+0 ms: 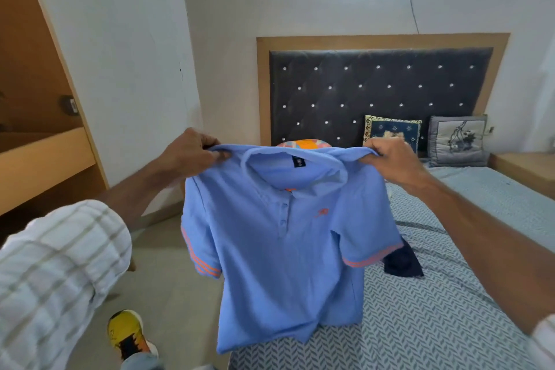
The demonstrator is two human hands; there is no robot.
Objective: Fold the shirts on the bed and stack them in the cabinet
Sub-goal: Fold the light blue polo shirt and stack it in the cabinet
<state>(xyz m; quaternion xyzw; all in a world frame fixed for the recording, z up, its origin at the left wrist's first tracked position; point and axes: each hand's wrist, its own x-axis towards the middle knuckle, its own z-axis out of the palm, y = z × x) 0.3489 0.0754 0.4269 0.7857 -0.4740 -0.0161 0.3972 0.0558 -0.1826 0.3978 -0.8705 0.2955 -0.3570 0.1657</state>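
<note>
Left hand point(192, 153) and right hand point(393, 159) each pinch a shoulder of the light-blue, orange-trimmed short-sleeve polo shirt point(288, 255), held up spread, front facing, hem over the near-left edge of the herringbone-sheeted bed point(435, 309).

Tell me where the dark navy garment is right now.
In the head view, the dark navy garment lies on the bed, right of centre, partly hidden behind the right sleeve of the held-up blue polo shirt.

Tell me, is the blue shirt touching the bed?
Cannot tell. In the head view both hands, left hand and right hand, hold the blue shirt up, but its hem hangs in front of the bed, hiding any gap.
</note>
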